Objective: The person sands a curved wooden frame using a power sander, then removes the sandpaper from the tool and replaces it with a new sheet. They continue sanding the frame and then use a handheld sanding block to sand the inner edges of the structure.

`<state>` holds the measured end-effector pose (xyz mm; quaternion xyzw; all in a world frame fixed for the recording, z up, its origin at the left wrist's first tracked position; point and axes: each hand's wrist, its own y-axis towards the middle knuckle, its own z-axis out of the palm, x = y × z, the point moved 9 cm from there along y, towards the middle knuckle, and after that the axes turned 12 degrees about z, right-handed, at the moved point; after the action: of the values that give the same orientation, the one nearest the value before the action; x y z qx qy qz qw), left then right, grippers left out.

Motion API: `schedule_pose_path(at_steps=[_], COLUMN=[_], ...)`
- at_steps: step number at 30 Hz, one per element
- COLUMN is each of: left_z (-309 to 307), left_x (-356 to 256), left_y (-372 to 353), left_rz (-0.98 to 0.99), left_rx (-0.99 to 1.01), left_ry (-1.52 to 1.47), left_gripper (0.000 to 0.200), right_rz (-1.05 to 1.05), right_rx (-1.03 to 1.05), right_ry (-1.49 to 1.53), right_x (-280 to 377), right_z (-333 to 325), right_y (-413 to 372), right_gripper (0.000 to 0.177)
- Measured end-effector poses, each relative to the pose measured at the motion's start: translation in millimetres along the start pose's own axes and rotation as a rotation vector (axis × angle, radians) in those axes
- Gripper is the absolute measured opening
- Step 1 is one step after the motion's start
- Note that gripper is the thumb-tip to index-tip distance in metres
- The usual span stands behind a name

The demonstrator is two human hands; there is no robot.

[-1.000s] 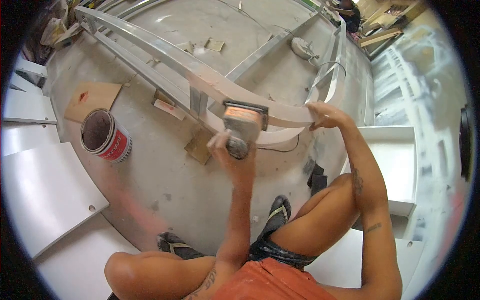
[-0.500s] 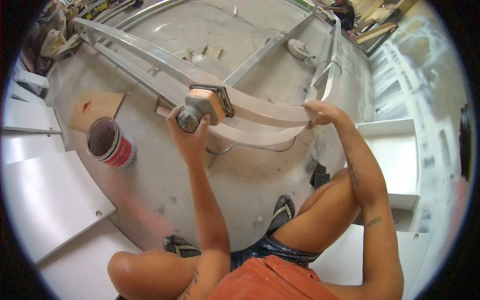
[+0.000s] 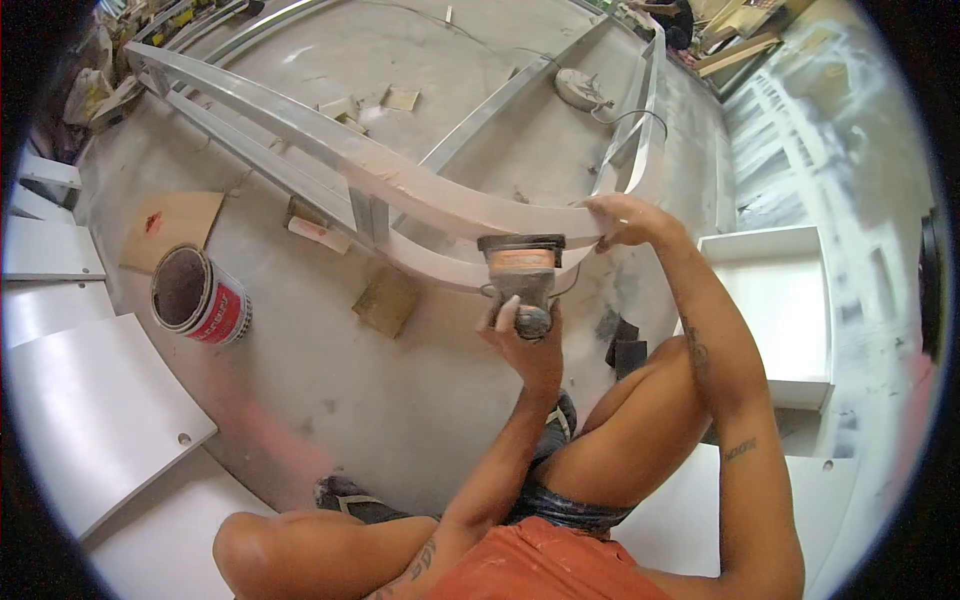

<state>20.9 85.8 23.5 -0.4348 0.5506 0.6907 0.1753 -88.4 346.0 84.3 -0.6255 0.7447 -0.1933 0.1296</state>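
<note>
Two hands are busy. The left hand (image 3: 525, 345) has its fingers clamped on the orange sander (image 3: 522, 268), which presses against the curved frame (image 3: 440, 205). The right hand (image 3: 622, 218) closes its fingers on that frame's bend.

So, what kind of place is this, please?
Probably a workshop or fabrication shop: the left hand holds an orange power sander against a curved white frame that the right hand grips, an open red can stands on the dusty concrete floor, and white panels lie nearby.
</note>
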Motion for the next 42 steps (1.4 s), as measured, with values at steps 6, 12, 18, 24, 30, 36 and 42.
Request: schedule_pose_path(at_steps=[6, 12, 18, 24, 30, 36, 42], left_z=[35, 34, -13, -49, -32, 9, 49], left_x=[-6, -12, 2, 54, 26, -22, -51], left_y=[-52, -45, 29, 84, 57, -3, -38], left_rz=[-0.156, -0.077, 0.026, -0.031, 0.039, -0.061, -0.108], left_rx=[0.115, 0.079, 0.003, 0.032, 0.0, 0.061, 0.171], left_ry=[-0.113, -0.127, 0.017, 0.022, 0.091, 0.003, -0.182], left_gripper=[0.073, 0.068, 0.067, 0.065, 0.068, 0.071, 0.072], right_rz=[0.004, -0.003, -0.014, 0.02, 0.019, 0.021, 0.008], right_rx=[0.069, 0.03, 0.052, 0.009, 0.014, 0.038, 0.006], right_ry=[0.099, 0.125, 0.057, 0.076, 0.119, 0.176, 0.198], right_x=[-5, -22, -18, -34, -37, -19, -20], right_z=[-10, -12, -14, -6, -3, -14, -28], right_y=[-19, -17, -15, -9, -10, -29, -51], right_gripper=[0.085, 0.084, 0.083, 0.086, 0.083, 0.078, 0.068])
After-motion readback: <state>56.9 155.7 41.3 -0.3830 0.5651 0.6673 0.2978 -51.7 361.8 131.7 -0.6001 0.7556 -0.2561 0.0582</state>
